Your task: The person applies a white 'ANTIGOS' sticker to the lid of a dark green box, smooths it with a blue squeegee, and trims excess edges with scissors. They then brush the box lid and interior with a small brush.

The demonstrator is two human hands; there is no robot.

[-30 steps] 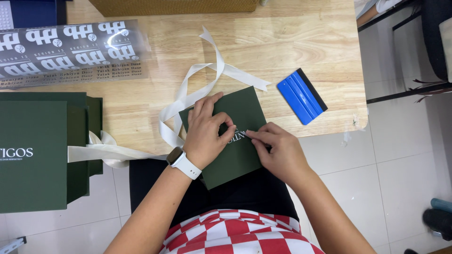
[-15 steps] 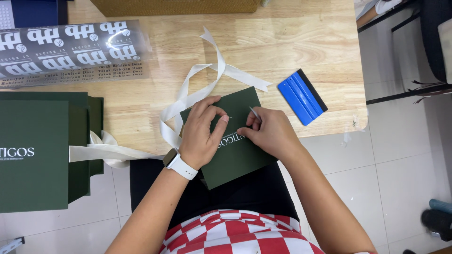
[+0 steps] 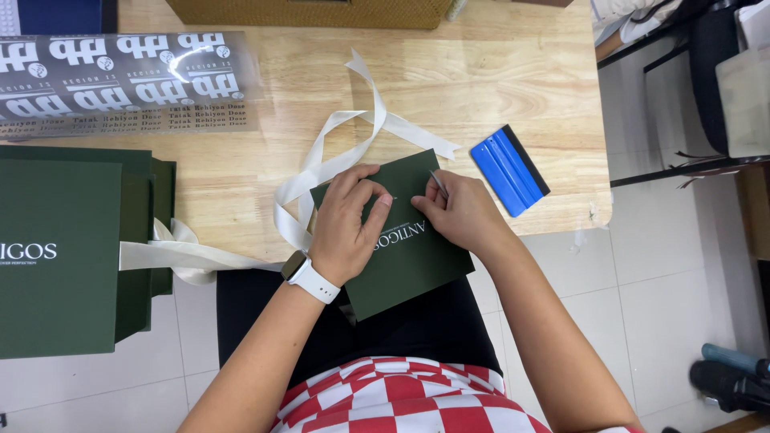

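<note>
A dark green box lid (image 3: 417, 256) with white lettering lies tilted over the near edge of the wooden table (image 3: 449, 88) and my lap. My left hand (image 3: 346, 224), with a white watch on the wrist, presses flat on the lid beside the lettering. My right hand (image 3: 457, 212) rests on the lid's right part and pinches thin metal tweezers (image 3: 438, 181), whose tips point up and away. A cream ribbon (image 3: 337, 152) loops from under the lid across the table.
A blue squeegee (image 3: 508, 169) lies right of the lid. A clear sheet of white lettering (image 3: 120, 80) covers the table's far left. Stacked dark green boxes (image 3: 64, 248) with ribbon sit at the left edge. A woven box (image 3: 313, 11) stands at the back; tiled floor lies to the right.
My right hand has shifted from the lettering toward the lid's upper right edge and lifted the tweezers. My left hand's fingers have slid slightly along the lid.
</note>
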